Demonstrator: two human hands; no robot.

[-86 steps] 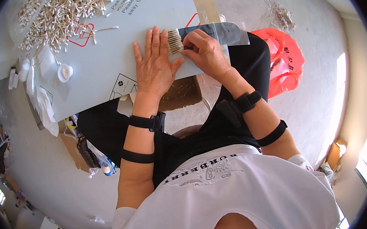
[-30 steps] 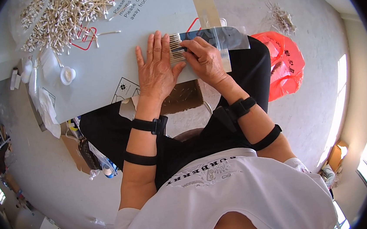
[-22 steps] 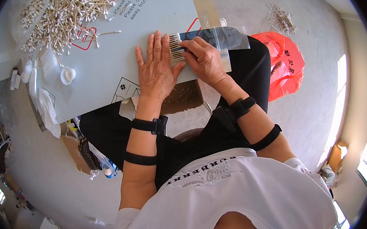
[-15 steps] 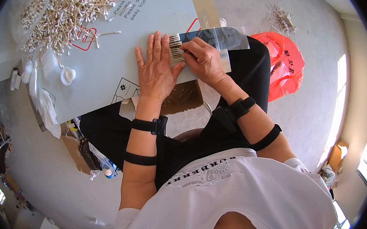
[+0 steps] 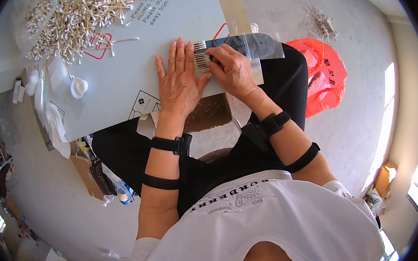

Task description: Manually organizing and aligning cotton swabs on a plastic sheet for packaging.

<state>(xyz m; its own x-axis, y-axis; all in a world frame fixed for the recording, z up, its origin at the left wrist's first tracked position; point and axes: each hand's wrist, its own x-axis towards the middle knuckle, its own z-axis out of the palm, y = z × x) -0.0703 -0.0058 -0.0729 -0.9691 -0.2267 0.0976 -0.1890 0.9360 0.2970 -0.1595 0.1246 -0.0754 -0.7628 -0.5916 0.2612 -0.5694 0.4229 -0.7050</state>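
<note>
A row of cotton swabs (image 5: 201, 64) lies side by side on the grey board, with a small gap near the row's far end. My left hand (image 5: 179, 83) rests flat and open on the board, its index finger along the row's left ends. At the right ends, the fingers of my right hand (image 5: 234, 71) are pinched together. Whatever they grip is hidden, though a bit of something dark shows at the fingertips. Beneath and beyond that hand is a dark strip (image 5: 241, 42) with clear plastic film (image 5: 272, 48) at its right end.
A big heap of loose swabs (image 5: 78, 22) covers the board's far left. Near it stands a small white round container (image 5: 79, 87). An open cardboard box (image 5: 210, 114) sits below the board's near edge. A red plastic bag (image 5: 324, 78) is on the right.
A gap has appeared between the far few swabs and the others in the row. My right fingers have shifted only slightly; my left hand stays flat in place.
</note>
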